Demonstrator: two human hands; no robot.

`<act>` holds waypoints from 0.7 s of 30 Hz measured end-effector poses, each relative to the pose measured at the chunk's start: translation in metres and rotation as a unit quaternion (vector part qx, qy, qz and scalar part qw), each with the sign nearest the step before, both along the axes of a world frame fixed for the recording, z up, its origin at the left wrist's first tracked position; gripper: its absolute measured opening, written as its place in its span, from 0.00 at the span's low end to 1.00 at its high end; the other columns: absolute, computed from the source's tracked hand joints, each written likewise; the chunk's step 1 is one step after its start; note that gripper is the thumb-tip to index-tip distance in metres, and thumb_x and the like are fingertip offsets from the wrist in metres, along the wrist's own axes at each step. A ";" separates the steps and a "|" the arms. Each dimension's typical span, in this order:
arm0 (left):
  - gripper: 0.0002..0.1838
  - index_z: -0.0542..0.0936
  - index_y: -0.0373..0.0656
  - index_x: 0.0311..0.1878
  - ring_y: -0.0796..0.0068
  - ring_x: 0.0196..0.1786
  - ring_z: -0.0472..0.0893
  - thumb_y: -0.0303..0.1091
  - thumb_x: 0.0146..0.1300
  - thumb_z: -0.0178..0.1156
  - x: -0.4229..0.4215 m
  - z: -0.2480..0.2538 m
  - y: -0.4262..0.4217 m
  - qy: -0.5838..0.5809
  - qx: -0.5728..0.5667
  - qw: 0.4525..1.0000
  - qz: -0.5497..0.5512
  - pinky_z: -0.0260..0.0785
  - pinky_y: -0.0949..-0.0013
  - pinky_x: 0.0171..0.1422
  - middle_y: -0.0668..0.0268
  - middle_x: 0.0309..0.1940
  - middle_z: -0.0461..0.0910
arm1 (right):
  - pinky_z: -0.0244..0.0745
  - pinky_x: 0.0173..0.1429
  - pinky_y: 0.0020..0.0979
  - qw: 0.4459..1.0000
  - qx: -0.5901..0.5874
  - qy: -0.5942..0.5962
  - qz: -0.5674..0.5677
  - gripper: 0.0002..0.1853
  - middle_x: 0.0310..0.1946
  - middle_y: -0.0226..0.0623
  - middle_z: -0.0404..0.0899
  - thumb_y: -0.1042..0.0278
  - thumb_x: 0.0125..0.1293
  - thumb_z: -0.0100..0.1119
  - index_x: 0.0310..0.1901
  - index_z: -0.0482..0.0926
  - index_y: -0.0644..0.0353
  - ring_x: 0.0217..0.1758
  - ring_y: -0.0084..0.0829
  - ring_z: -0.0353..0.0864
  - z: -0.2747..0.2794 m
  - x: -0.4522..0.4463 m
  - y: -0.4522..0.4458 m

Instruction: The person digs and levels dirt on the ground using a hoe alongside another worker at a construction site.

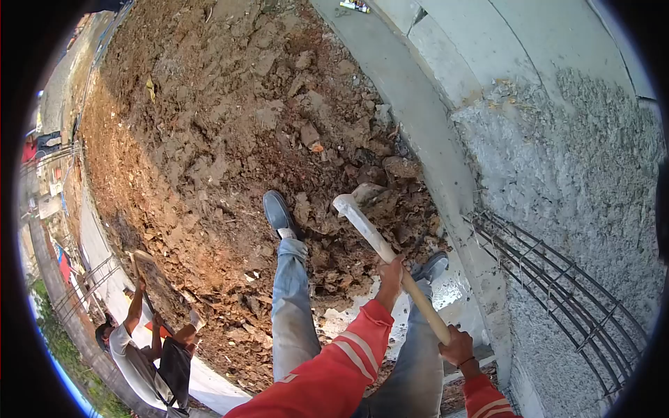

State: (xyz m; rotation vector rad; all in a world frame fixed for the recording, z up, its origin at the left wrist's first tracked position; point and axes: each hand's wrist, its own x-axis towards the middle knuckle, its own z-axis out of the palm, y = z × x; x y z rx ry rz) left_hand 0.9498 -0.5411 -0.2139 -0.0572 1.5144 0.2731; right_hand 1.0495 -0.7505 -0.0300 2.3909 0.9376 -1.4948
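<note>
My left hand (pixel 391 277) is closed around the middle of the wooden handle of a hoe (pixel 371 235). Lower down, near the handle's butt end, my right hand (pixel 457 346) grips the same shaft. The hoe's head (pixel 366 194) is at the far end, over broken brown soil (pixel 251 125) beside some stones. Dirt and the steep angle partly hide the blade's shape. My shoes (pixel 277 211) stand on either side of the hoe, one on the loose soil and the other close to the concrete edge.
A concrete ledge (pixel 435 150) and rough wall run along the right, with a bundle of steel rebar (pixel 557 279) sticking out. At lower left, a co-worker (pixel 139 355) holds a long-handled tool. A small tube (pixel 355 6) lies on the ledge at the top.
</note>
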 end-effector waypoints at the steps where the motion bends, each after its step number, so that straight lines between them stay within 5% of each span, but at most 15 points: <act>1: 0.10 0.68 0.43 0.38 0.72 0.19 0.73 0.27 0.61 0.62 0.009 0.010 0.013 -0.005 0.007 1.000 0.000 0.70 0.66 0.22 0.67 0.21 0.71 | 0.78 0.41 0.55 1.000 0.007 -0.005 0.000 0.18 0.25 0.53 0.81 0.60 0.49 0.66 0.40 0.75 0.56 0.32 0.58 0.83 -0.007 0.005 -0.001; 5: 0.09 0.69 0.38 0.36 0.72 0.18 0.73 0.26 0.61 0.61 -0.001 0.053 0.037 0.037 0.094 0.995 -0.004 0.70 0.67 0.22 0.65 0.21 0.73 | 0.78 0.38 0.52 1.000 0.017 -0.001 -0.022 0.18 0.23 0.49 0.81 0.62 0.47 0.66 0.40 0.75 0.58 0.30 0.56 0.82 -0.015 -0.011 0.011; 9: 0.09 0.68 0.38 0.39 0.73 0.19 0.72 0.25 0.61 0.60 -0.013 0.072 0.151 0.029 0.263 0.964 -0.014 0.69 0.67 0.23 0.66 0.22 0.70 | 0.79 0.37 0.50 0.984 0.174 -0.006 -0.042 0.23 0.24 0.50 0.81 0.63 0.47 0.70 0.46 0.76 0.58 0.31 0.54 0.83 -0.059 -0.031 0.099; 10: 0.10 0.68 0.38 0.39 0.74 0.20 0.72 0.25 0.61 0.60 -0.009 0.070 0.183 0.042 0.313 0.949 -0.002 0.68 0.68 0.23 0.66 0.23 0.71 | 0.78 0.34 0.51 0.969 0.246 -0.015 -0.037 0.17 0.23 0.46 0.81 0.63 0.51 0.68 0.42 0.75 0.54 0.27 0.52 0.83 -0.071 -0.033 0.128; 15: 0.12 0.70 0.33 0.39 0.70 0.19 0.76 0.28 0.58 0.62 0.016 0.007 0.302 0.117 0.439 0.882 -0.125 0.71 0.65 0.20 0.60 0.22 0.76 | 0.78 0.38 0.52 0.956 0.287 0.011 -0.052 0.22 0.27 0.52 0.82 0.61 0.51 0.69 0.47 0.76 0.59 0.33 0.55 0.83 -0.113 -0.014 0.239; 17: 0.14 0.71 0.32 0.40 0.68 0.20 0.78 0.30 0.57 0.62 0.027 -0.027 0.286 0.137 0.361 0.902 -0.192 0.73 0.64 0.23 0.59 0.23 0.76 | 0.78 0.38 0.52 0.958 0.269 0.023 -0.095 0.22 0.28 0.53 0.82 0.61 0.51 0.68 0.47 0.76 0.59 0.33 0.56 0.83 -0.101 -0.020 0.219; 19: 0.15 0.71 0.31 0.41 0.68 0.21 0.79 0.31 0.57 0.62 0.035 -0.054 0.235 0.235 0.342 0.866 -0.279 0.73 0.64 0.25 0.59 0.23 0.77 | 0.78 0.40 0.53 0.961 0.230 0.038 -0.146 0.21 0.28 0.53 0.82 0.62 0.51 0.66 0.46 0.76 0.60 0.34 0.57 0.83 -0.081 -0.027 0.184; 21: 0.17 0.71 0.30 0.43 0.68 0.23 0.80 0.31 0.58 0.63 0.039 -0.034 0.163 0.150 0.367 0.883 -0.250 0.74 0.63 0.27 0.58 0.24 0.77 | 0.78 0.41 0.53 0.968 0.186 0.035 -0.165 0.19 0.27 0.53 0.82 0.63 0.51 0.66 0.45 0.76 0.60 0.34 0.57 0.83 -0.053 -0.031 0.132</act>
